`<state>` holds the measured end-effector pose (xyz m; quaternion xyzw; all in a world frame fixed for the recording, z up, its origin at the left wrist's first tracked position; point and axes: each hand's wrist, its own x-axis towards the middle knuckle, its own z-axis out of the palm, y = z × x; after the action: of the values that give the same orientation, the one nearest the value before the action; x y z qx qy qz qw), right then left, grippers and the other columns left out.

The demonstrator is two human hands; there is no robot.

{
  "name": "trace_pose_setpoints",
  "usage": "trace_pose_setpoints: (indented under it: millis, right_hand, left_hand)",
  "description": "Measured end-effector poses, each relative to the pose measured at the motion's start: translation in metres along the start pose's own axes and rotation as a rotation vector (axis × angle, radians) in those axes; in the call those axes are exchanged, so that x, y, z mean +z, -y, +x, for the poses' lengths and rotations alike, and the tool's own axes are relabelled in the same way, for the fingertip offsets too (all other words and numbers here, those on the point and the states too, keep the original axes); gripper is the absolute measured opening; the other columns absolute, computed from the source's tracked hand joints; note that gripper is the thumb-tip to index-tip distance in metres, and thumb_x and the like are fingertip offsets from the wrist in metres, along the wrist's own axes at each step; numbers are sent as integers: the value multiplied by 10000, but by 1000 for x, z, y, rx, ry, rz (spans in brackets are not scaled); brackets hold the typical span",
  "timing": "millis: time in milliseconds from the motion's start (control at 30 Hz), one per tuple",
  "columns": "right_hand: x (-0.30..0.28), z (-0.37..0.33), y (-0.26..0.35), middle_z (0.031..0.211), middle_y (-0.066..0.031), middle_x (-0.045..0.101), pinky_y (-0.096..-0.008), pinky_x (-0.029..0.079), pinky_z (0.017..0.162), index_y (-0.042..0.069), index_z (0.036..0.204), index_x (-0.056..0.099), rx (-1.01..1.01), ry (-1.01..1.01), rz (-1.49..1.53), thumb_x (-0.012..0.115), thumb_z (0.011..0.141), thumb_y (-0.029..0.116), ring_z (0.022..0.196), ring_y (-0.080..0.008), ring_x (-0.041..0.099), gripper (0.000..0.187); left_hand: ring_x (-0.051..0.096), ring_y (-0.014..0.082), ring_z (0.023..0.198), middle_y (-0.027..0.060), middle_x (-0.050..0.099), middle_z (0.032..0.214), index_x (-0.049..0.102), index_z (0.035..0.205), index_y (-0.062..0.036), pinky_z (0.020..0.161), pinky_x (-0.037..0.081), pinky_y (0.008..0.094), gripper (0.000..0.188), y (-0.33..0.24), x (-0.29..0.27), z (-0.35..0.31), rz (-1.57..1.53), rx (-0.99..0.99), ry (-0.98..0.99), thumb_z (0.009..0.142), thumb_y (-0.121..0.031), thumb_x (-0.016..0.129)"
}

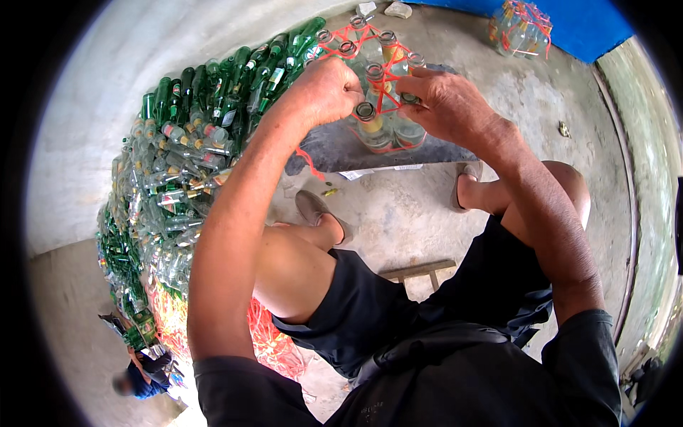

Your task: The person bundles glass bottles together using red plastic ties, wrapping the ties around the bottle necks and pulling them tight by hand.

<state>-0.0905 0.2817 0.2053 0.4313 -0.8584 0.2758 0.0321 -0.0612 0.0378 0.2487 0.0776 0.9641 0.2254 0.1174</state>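
Note:
Clear glass bottles (pixel 370 127) stand upright in a tight bundle on a dark slab (pixel 324 151) before me. Red plastic string (pixel 384 89) crosses between their necks and also circles the bundle low down. My left hand (pixel 326 89) is closed in a fist beside the near-left bottle neck; what its fingers grip is hidden. A loose red string end (pixel 311 164) hangs over the slab below that wrist. My right hand (pixel 455 105) has its thumb and fingers around the neck of the near-right bottle, partly covering it.
Green bottles (pixel 220 89) and clear bottles (pixel 171 178) are piled along the left wall. Red string (pixel 274 341) lies heaped beside my left leg. Another tied bottle bundle (pixel 519 32) stands at the far right, by a blue panel (pixel 576 25). A person (pixel 146 373) is at the lower left.

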Motion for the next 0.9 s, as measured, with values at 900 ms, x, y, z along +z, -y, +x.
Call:
trace_pose_setpoints:
  millis: [900]
  right_hand:
    - [-3, 2, 12, 967, -156, 686, -422, 547, 689, 60, 1089, 690, 49, 2, 27, 785, 862, 175, 779, -326, 693, 271]
  left_hand:
    - [544, 22, 640, 1, 682, 743, 746, 942, 68, 539, 421, 224, 107, -13, 115, -56, -1085, -310, -873, 896, -28, 738]
